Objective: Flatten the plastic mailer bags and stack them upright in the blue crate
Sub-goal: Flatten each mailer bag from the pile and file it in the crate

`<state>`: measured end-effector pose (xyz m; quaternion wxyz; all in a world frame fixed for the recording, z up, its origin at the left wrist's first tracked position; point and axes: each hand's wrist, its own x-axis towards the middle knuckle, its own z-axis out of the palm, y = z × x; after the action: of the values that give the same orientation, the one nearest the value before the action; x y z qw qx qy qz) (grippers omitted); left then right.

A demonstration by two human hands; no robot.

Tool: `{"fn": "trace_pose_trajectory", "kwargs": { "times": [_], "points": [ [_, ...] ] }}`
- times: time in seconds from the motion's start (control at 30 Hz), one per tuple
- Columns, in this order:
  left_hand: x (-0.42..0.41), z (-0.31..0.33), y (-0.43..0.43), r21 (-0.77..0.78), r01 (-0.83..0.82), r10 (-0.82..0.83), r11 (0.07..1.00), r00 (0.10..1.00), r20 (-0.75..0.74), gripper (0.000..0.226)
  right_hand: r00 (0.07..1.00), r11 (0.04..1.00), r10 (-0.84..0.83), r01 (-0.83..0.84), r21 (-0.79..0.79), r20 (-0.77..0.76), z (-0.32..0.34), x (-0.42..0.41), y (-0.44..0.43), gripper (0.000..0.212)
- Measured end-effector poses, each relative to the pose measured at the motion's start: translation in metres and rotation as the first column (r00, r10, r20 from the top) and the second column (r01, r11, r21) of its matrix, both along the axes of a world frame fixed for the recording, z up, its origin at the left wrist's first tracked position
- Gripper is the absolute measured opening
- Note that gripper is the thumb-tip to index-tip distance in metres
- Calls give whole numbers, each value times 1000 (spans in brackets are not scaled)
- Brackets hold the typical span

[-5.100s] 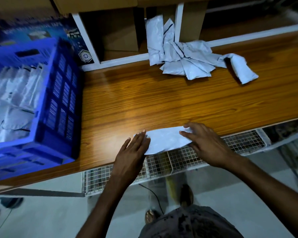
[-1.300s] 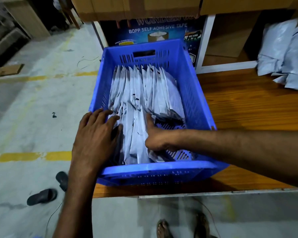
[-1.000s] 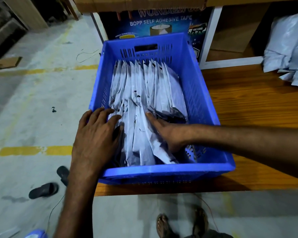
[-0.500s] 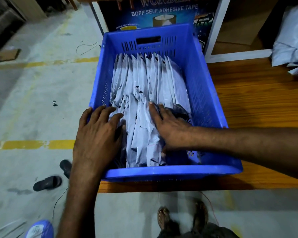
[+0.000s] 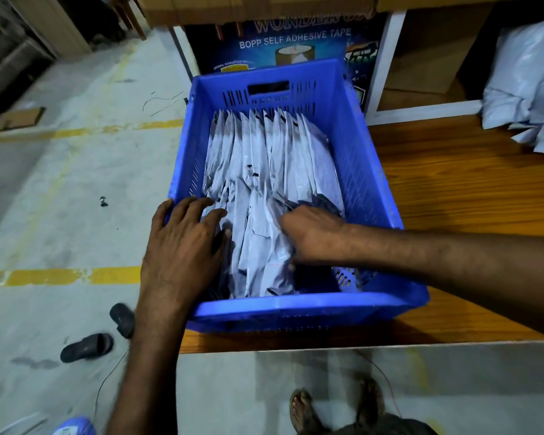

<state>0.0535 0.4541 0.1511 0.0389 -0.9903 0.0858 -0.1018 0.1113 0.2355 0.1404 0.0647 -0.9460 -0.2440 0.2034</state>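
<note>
Table (image 5: 468, 189) edge holds crate (image 5: 296, 306); left hand (image 5: 182, 246) spread on mailers (image 5: 283, 158), right hand (image 5: 314, 237) unclear.

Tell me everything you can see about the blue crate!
The blue crate is a rectangular plastic box with slotted walls and a handle cutout in its far wall. It sits at the left end of the wooden table. Grey-white mailer bags stand on edge inside. The left hand rests flat on the bags at its left side; the right hand reaches in among them.
</note>
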Motion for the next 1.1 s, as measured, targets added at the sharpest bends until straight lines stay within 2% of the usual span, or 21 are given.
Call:
{"fn": "trace_pose_trajectory", "kwargs": {
  "times": [0.03,0.2,0.27,0.3,0.4,0.53,0.63,0.8,0.9,1.0,1.1],
  "points": [
    [0,0,0,-5,2,-2,1000,1000,4,43,1000,1000,22,-22,-17,21,1,-5,-1,54],
    [-2,4,-1,-53,15,-15,998,1000,14,45,994,996,94,-94,6,-56,-8,-21,3,82],
    [-3,4,-1,-83,34,-31,996,999,36,44,996,997,82,-82,11,-46,5,-20,-5,72],
    [-2,5,-2,-107,46,-41,993,998,48,40,997,997,83,-83,1,-7,15,-21,-11,61],
    [-2,13,-6,-215,57,-39,975,996,86,27,962,997,75,-67,-40,262,41,-29,-32,32],
    [-19,27,-21,-304,-21,80,952,980,183,21,898,994,25,-69,83,439,48,-52,-66,34],
    [-42,30,-49,-441,-115,225,890,952,206,20,849,971,-5,-122,204,529,37,-64,-99,29],
    [-79,15,-138,-632,-47,271,773,926,262,17,865,846,-160,-128,518,476,22,-86,-173,42],
    [-99,3,-212,-716,86,284,693,880,381,11,898,823,-176,-90,561,402,5,-103,-226,35],
    [-108,-7,-290,-688,197,258,698,827,499,15,936,802,-240,41,596,258,-14,-115,-286,31],
    [-110,-19,-360,-670,255,200,698,828,524,16,941,764,-312,167,623,131,-30,-117,-342,22]
  ]
}}
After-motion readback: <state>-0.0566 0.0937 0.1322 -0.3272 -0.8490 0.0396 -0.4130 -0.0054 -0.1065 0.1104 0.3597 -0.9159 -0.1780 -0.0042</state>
